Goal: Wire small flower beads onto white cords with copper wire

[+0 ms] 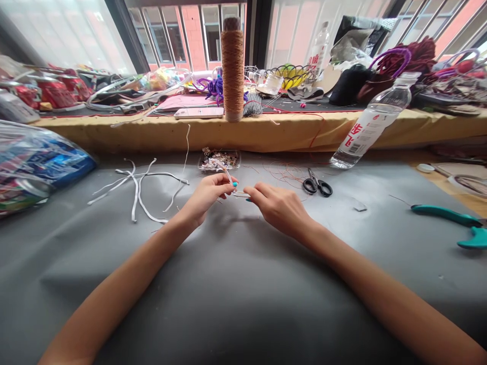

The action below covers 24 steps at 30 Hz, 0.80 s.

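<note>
Over the middle of the grey table, my left hand (210,196) pinches a thin pale strip (227,175) that slants up past the fingertips; its exact kind is too small to make out. My right hand (279,208) faces it, closed in a pinch on a thin brownish thread (241,194). The thread spans the short gap between both hands. Just behind my left hand sits a clear tray of small beads and charms (219,160). Black-handled scissors (317,185) lie beyond my right hand, near loose orange thread (283,173).
White cords (137,190) lie on the left, beside a plastic bag of cans (34,167). Teal-handled pliers (449,214) rest at the right edge. A water bottle (371,124) leans against the raised ledge. On that ledge stand a brown thread spool (233,71) and a phone (199,113).
</note>
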Each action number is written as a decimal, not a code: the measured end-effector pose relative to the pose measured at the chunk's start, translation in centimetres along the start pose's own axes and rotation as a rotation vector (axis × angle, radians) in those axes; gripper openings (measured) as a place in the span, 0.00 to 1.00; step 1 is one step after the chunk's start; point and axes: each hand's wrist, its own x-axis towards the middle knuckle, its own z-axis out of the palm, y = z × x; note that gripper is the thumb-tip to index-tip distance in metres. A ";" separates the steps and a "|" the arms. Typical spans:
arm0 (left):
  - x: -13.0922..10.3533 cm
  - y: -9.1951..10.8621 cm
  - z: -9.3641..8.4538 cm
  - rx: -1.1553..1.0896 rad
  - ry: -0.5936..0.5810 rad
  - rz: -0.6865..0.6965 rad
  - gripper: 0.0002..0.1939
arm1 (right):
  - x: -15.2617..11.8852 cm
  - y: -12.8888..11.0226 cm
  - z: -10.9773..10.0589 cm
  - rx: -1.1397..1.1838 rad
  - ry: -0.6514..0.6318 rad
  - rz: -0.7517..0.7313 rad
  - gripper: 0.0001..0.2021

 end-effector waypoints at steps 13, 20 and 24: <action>0.0 -0.2 0.0 -0.006 -0.039 0.004 0.06 | 0.0 0.5 0.9 -0.031 0.335 -0.111 0.12; 0.2 -0.4 -0.1 -0.016 -0.075 0.006 0.05 | 0.1 0.6 0.4 -0.099 0.413 -0.180 0.11; 0.2 -0.4 -0.1 -0.050 -0.105 -0.004 0.05 | 0.1 0.5 0.3 -0.127 0.418 -0.211 0.10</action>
